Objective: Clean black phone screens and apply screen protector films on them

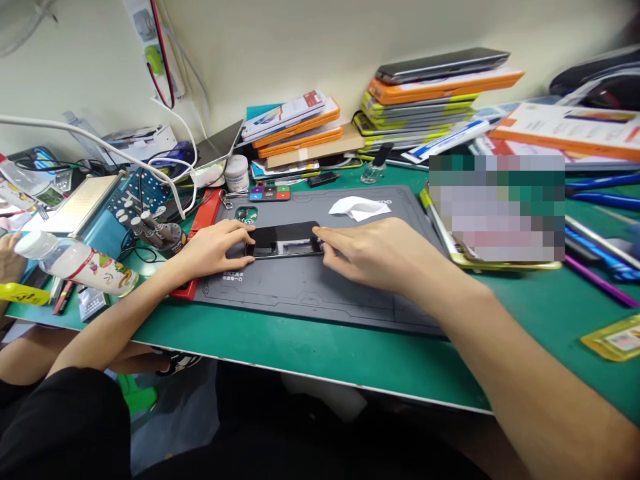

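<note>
A black smartphone [285, 239] lies flat on a grey work mat [320, 287] on the green table. My left hand [213, 247] grips the phone's left end with fingers curled over the edge. My right hand [370, 250] pinches the phone's right end between thumb and fingers. A crumpled white wipe [359, 208] rests on the mat just behind the phone.
Stacks of orange and yellow boxes [425, 100] line the back wall. A plastic bottle [75, 261] lies at the left beside a tool holder [155, 230]. A small glass bottle [373, 170] and white jar [236, 173] stand behind the mat. Pens lie at the right.
</note>
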{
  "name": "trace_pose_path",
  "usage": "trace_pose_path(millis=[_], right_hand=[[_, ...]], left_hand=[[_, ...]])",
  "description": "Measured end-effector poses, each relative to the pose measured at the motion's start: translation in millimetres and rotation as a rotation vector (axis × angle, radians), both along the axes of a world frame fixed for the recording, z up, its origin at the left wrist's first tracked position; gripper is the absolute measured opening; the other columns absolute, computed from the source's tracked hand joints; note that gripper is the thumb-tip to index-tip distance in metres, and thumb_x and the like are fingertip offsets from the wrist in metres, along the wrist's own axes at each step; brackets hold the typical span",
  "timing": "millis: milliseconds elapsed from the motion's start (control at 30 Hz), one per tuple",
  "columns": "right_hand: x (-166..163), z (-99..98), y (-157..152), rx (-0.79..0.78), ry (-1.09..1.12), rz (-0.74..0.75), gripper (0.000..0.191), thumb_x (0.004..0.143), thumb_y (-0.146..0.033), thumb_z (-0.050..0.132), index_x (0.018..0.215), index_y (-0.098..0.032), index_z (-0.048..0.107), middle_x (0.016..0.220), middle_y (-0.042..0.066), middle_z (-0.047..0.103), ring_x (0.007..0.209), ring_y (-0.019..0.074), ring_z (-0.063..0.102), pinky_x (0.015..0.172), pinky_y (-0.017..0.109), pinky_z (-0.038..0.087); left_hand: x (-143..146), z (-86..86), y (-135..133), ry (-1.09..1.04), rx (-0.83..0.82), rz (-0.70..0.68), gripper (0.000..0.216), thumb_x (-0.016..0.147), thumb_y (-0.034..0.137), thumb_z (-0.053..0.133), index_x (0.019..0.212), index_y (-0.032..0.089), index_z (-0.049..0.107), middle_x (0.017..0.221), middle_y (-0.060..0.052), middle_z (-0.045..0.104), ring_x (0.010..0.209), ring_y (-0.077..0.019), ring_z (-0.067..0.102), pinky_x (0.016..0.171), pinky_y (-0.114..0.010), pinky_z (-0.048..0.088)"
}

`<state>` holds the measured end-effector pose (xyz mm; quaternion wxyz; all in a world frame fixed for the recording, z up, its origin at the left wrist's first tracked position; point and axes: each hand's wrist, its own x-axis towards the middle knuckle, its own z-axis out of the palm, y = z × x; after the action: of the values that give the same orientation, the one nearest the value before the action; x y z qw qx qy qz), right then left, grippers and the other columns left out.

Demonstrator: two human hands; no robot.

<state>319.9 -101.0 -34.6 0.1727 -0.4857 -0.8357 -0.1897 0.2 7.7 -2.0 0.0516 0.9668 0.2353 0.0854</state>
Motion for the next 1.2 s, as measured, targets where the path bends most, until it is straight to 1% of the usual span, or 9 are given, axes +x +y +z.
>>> trace_pose_path(millis=[200, 400, 633, 867, 1033, 1200], right_hand=[[2.6, 0.4, 0.2, -0.035, 0.039, -0.007, 0.041, 0.103, -0.022, 0.047, 0.127, -0.012, 0.078, 0.113, 0.009, 0.085, 0.08, 0.0231, 0.081, 0.061, 0.035, 0.048], [3.3, -0.3, -1.1, -0.063, 0.052, -0.014, 0.042, 0.104, -0.024, 0.047, 0.13, -0.015, 0.078, 0.119, 0.008, 0.084, 0.087, 0.0242, 0.081, 0.064, 0.035, 0.05], [2.3, -1.9, -0.7, -0.086, 0.078, -0.054, 0.042, 0.103, -0.025, 0.048, 0.13, -0.019, 0.08, 0.109, 0.007, 0.086, 0.077, 0.0234, 0.078, 0.063, 0.035, 0.046], [1.5, -0.5, 0.0, -0.043, 0.037, -0.043, 0.044, 0.104, -0.025, 0.043, 0.121, -0.016, 0.082, 0.102, 0.007, 0.086, 0.071, 0.0235, 0.077, 0.057, 0.036, 0.039], [2.8, -5.1, 1.7, -0.021, 0.069, -0.026, 0.043, 0.103, -0.025, 0.045, 0.123, -0.017, 0.083, 0.101, 0.008, 0.086, 0.069, 0.0225, 0.075, 0.057, 0.036, 0.039], [4.8, -5.7, 3.5, -0.021, 0.071, -0.024, 0.044, 0.103, -0.026, 0.044, 0.122, -0.017, 0.083, 0.096, 0.008, 0.086, 0.067, 0.0242, 0.075, 0.058, 0.037, 0.041]], left_hand=[[0.7, 0.8, 0.0, 0.003, -0.005, -0.006, 0.03, 0.102, 0.049, 0.066, 0.117, 0.023, 0.069, 0.144, -0.01, 0.069, 0.132, -0.0273, 0.066, 0.107, -0.044, 0.057], [1.1, -0.7, 0.2, 0.0, 0.011, -0.014, 0.03, 0.103, 0.05, 0.065, 0.116, 0.023, 0.069, 0.142, -0.01, 0.069, 0.132, -0.0276, 0.067, 0.106, -0.044, 0.057], [1.9, -0.7, -0.5, 0.005, 0.012, -0.003, 0.031, 0.102, 0.05, 0.066, 0.116, 0.023, 0.07, 0.142, -0.01, 0.069, 0.131, -0.0279, 0.067, 0.107, -0.045, 0.057], [1.3, 1.4, -2.8, 0.002, -0.009, 0.007, 0.031, 0.101, 0.05, 0.068, 0.117, 0.023, 0.071, 0.142, -0.01, 0.069, 0.132, -0.0285, 0.067, 0.106, -0.044, 0.057], [0.3, 0.7, -3.6, 0.009, -0.019, 0.008, 0.03, 0.102, 0.048, 0.068, 0.118, 0.023, 0.07, 0.143, -0.01, 0.069, 0.132, -0.028, 0.066, 0.107, -0.045, 0.057], [-2.3, -4.2, -1.7, -0.016, -0.029, -0.018, 0.031, 0.102, 0.048, 0.068, 0.119, 0.022, 0.07, 0.142, -0.011, 0.069, 0.133, -0.0274, 0.066, 0.11, -0.045, 0.056]])
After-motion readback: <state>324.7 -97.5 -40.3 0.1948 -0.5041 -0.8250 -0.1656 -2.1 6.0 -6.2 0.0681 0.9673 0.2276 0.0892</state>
